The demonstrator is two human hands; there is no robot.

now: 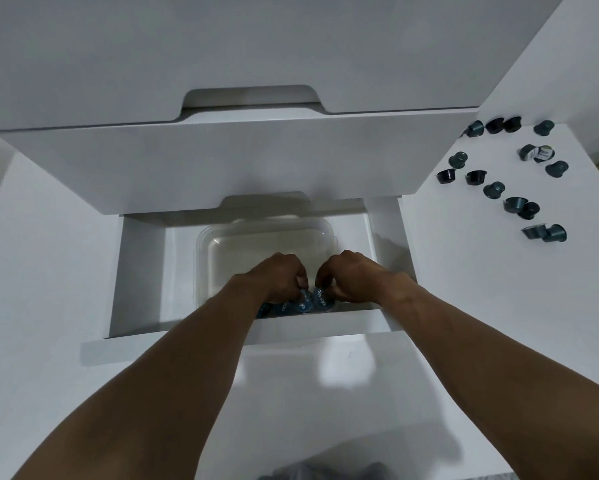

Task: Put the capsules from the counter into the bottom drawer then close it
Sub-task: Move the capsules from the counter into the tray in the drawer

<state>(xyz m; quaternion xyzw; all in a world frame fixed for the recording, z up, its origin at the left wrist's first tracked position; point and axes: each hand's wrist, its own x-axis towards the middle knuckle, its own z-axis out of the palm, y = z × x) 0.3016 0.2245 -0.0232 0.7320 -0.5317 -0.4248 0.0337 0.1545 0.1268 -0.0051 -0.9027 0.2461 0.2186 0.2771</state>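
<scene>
The white bottom drawer (142,271) stands pulled open below me, with a clear plastic container (221,237) inside it. Several blue capsules (284,307) lie in a row along the container's near side. My left hand (280,277) pinches a capsule (303,303) with curled fingers. Right beside it, my right hand (351,277) pinches another capsule (320,299). Both hands are down inside the drawer, nearly touching each other. Several dark teal capsules (493,190) lie scattered on the white counter (464,271) at the right.
Two shut white drawers (221,161) with cut-out handles rise above the open one. A white wall panel (550,64) stands behind the counter at upper right. A dark grey object (325,471) shows at the bottom edge.
</scene>
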